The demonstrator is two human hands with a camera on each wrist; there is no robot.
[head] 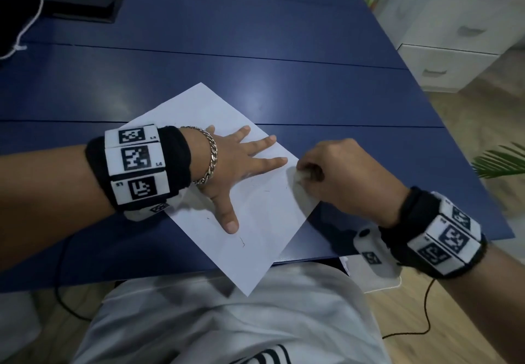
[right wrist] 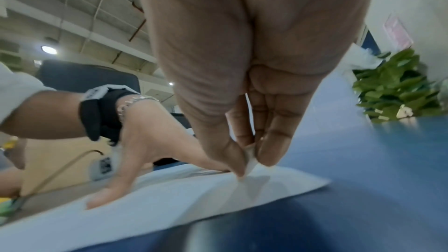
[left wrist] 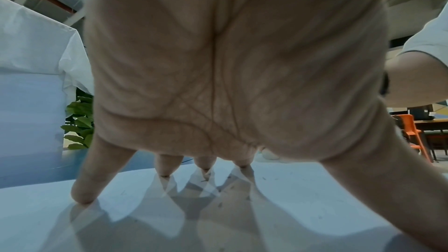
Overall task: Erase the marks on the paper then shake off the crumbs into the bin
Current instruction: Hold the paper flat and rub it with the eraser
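From the head view, the paper (head: 255,207) lies on the blue table (head: 284,51) turned like a diamond, its long axis running from the far left to the near right, and its near corner hangs over the table's near edge. The left hand (head: 238,164) lies flat on the sheet's left half, 5 fingers spread and straight, pinning it. The right hand (head: 341,176) sits at the paper's right edge, fingers curled round a small white eraser (head: 302,175) pressed to the sheet just beside the left fingertips. Faint marks (head: 242,242) show nearer the person, below the left thumb — so the right hand, holding the eraser, would likely have to travel nearward along the sheet to reach them. No bin is in sight.

In the left wrist view, the palm arches over the paper, fingertips (left wrist: 82,196) planted, and small dark specks (left wrist: 219,205) dot the sheet.

In the right wrist view, thumb and fingers pinch the eraser, its tip touching the paper close to the edge — the left hand splayed just beyond.
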